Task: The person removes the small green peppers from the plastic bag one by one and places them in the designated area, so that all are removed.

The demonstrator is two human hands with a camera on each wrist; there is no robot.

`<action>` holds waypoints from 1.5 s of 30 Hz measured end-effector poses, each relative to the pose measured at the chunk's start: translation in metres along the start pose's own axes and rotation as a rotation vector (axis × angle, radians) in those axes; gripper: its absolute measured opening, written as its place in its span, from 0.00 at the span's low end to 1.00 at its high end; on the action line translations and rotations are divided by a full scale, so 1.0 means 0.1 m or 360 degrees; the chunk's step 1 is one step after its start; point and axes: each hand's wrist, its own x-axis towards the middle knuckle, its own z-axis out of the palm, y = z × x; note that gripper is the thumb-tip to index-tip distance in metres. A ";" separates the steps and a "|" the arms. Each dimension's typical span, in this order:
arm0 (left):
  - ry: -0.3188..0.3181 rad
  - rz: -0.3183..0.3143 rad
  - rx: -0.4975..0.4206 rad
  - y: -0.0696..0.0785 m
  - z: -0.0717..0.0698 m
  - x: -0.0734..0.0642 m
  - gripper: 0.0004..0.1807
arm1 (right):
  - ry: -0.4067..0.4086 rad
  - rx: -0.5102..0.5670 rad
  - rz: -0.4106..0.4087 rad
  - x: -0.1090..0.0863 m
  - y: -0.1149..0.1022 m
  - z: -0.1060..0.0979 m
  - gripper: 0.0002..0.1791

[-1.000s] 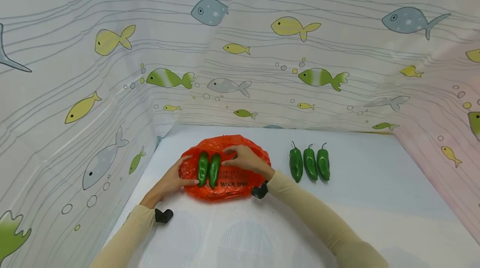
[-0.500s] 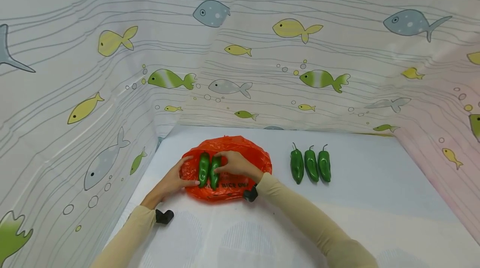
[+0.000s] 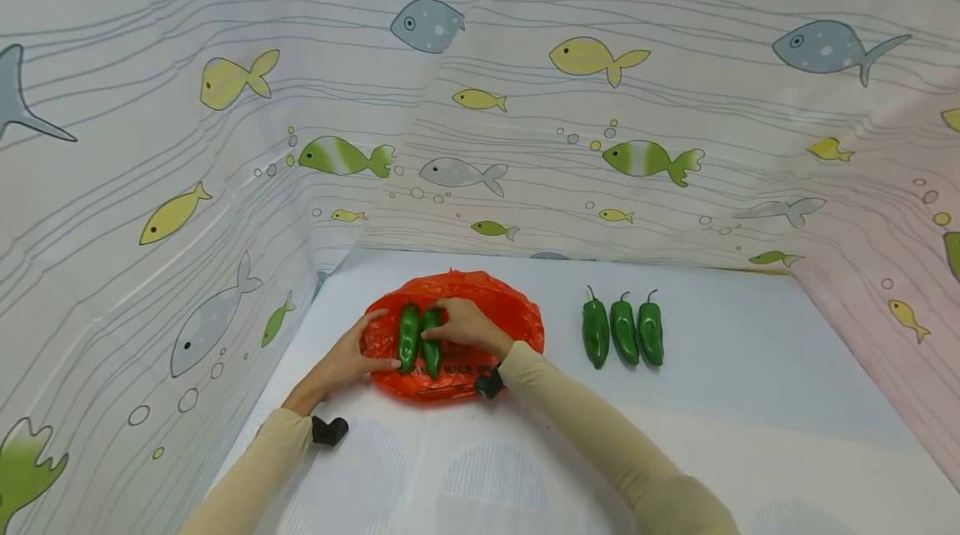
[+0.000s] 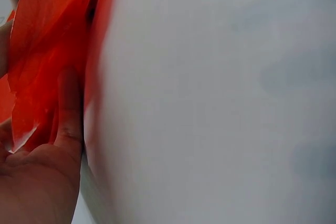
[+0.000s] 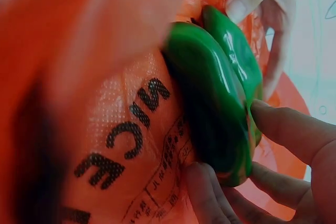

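Red plastic, thin and crinkled, forms the bag [image 3: 450, 389] on the white table [image 3: 750, 360], and within its outline lie two green peppers, the left pepper [image 3: 408, 339] and the right pepper [image 3: 432, 358], side by side. A second ago the right hand [image 3: 467, 322] stood off to the side of the pair, thumb and fingers parted over bare plastic; now it has come across and its fingertips are clamped on the stem end of the right pepper. The left hand [image 3: 348, 362] sits where it did, and the row of three peppers [image 3: 624, 331] beyond the bag keeps its order.

Only the right wrist view shows how the grip is made: fingertips on both sides of the pepper's end, with the black lettering [image 5: 139, 114] large on the plastic below. The left wrist view adds a finger showing through the translucent red, something the head view hides. That picture is soft and cropped, but the left hand seems to have the bag's edge between thumb and fingers, its thumb tip by the lower end of the left pepper.

Both forearms, in beige sleeves [image 3: 600, 427], reach forward and converge on the bag, the right one slanting across from the lower right.
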 end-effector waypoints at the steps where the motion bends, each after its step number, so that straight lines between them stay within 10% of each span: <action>1: -0.0004 0.0003 -0.0001 0.00 0.00 0.00 0.55 | 0.0001 0.0005 0.0013 0.01 0.00 0.01 0.33; 26: 0.0011 0.0011 0.0035 -0.06 0.00 0.04 0.54 | -0.0098 0.0698 0.0134 -0.07 0.05 -0.03 0.31; 45: 0.0011 -0.0030 -0.0017 -0.04 0.01 0.02 0.56 | 0.0006 0.0662 0.0085 -0.16 0.06 -0.08 0.31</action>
